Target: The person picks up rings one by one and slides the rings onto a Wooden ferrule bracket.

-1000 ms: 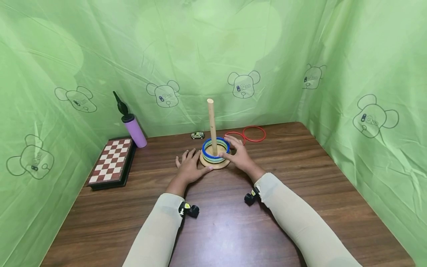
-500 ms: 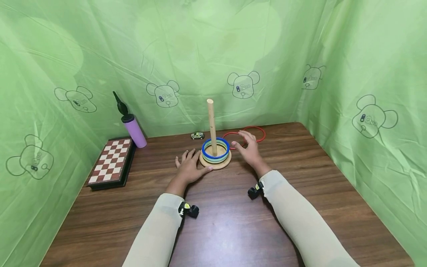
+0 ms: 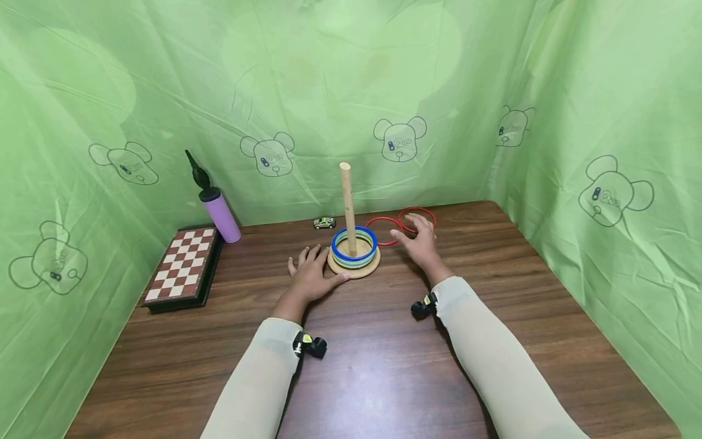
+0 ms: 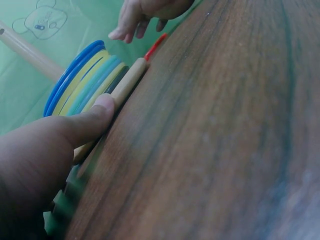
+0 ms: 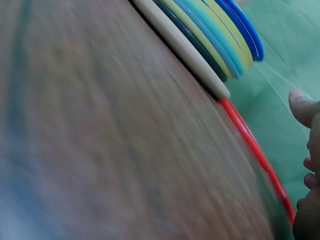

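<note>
The right hand (image 3: pixel 421 244) hangs over the bench (image 3: pixel 493 317) with fingers spread and loose, holding nothing; its fingertips are at the near edge of two red rings (image 3: pixel 406 221) that lie flat and overlap each other just right of the peg stand. Whether the fingers touch a ring cannot be told. The left hand (image 3: pixel 310 275) lies flat on the bench, fingers straight, its thumb (image 4: pixel 95 117) pressed against the rim of the round wooden base (image 3: pixel 355 268). On that base a stack of rings (image 3: pixel 354 247) sits round the upright peg (image 3: pixel 348 204), a blue one on top, yellow and teal ones under it. Behind the stand is a small toy car (image 3: pixel 325 223). Far left lies a checkered board (image 3: pixel 183 271), with a purple bottle (image 3: pixel 220 214) beside it at the green curtain (image 3: pixel 603 122).
</note>
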A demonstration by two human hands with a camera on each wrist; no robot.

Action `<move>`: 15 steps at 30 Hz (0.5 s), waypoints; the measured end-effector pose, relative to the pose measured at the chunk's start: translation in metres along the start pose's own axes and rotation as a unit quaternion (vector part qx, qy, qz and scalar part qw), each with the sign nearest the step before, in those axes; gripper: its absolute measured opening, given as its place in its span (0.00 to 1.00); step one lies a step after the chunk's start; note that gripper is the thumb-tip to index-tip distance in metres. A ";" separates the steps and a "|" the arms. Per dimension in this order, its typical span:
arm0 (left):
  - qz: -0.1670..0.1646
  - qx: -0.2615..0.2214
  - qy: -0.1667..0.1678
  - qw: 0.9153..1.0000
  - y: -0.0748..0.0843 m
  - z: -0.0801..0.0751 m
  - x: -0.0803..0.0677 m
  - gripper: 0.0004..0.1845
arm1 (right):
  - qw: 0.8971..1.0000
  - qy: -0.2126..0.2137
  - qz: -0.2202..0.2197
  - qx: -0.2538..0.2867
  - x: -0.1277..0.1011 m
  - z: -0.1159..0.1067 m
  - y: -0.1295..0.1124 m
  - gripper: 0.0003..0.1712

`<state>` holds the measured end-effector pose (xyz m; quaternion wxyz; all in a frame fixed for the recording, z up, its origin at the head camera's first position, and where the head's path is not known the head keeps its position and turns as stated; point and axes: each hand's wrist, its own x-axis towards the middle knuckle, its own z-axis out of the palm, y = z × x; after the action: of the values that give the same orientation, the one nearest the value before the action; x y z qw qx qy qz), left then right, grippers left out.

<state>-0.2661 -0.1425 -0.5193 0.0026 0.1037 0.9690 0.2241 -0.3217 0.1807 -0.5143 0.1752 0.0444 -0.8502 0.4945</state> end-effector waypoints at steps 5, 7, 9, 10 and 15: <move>0.002 -0.001 0.001 1.000 -0.001 -0.001 -0.001 0.57 | 1.000 0.005 0.019 0.002 0.004 -0.005 0.006 0.40; 0.002 -0.002 0.001 1.000 -0.001 -0.001 -0.001 0.57 | 1.000 0.008 0.027 -0.003 0.005 -0.007 0.006 0.40; 0.002 -0.002 0.000 1.000 -0.002 0.000 0.000 0.57 | 0.999 0.011 0.038 -0.012 0.006 -0.010 0.007 0.39; 0.003 -0.002 -0.001 1.000 -0.002 0.000 0.000 0.57 | 0.999 0.013 0.045 -0.018 0.007 -0.011 0.008 0.39; 0.004 -0.005 0.000 1.000 -0.003 0.001 0.000 0.58 | 0.996 0.015 0.080 -0.032 0.010 -0.015 0.010 0.40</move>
<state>-0.2669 -0.1441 -0.5213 0.0021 0.1073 0.9674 0.2292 -0.3301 0.1991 -0.5121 0.1490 -0.0364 -0.8636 0.4804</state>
